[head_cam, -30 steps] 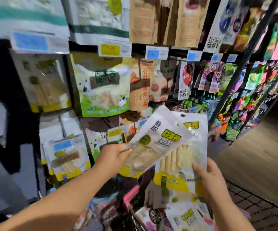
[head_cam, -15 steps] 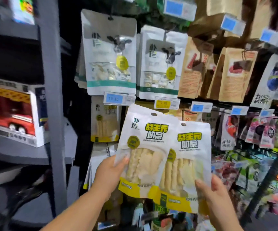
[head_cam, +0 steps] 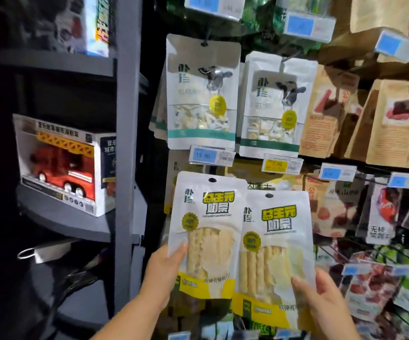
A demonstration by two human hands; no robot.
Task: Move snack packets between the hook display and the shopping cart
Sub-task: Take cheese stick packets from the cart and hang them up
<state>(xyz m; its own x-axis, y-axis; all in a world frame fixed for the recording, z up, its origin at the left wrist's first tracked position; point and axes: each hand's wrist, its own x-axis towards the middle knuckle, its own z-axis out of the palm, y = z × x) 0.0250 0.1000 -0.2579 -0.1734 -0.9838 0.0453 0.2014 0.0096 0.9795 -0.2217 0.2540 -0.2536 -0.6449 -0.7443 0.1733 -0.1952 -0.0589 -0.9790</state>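
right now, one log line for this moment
left hand: holds left packet | right hand: holds right packet | packets: upright, side by side before hook display | hung: not yet

The left hand point(head_cam: 165, 274) grips a white-and-yellow plastic snack packet point(head_cam: 204, 231) by its edge; the right hand point(head_cam: 321, 300) holds a matching second packet point(head_cam: 275, 256) just beside it, overlapping, before the hook display point(head_cam: 281, 114).
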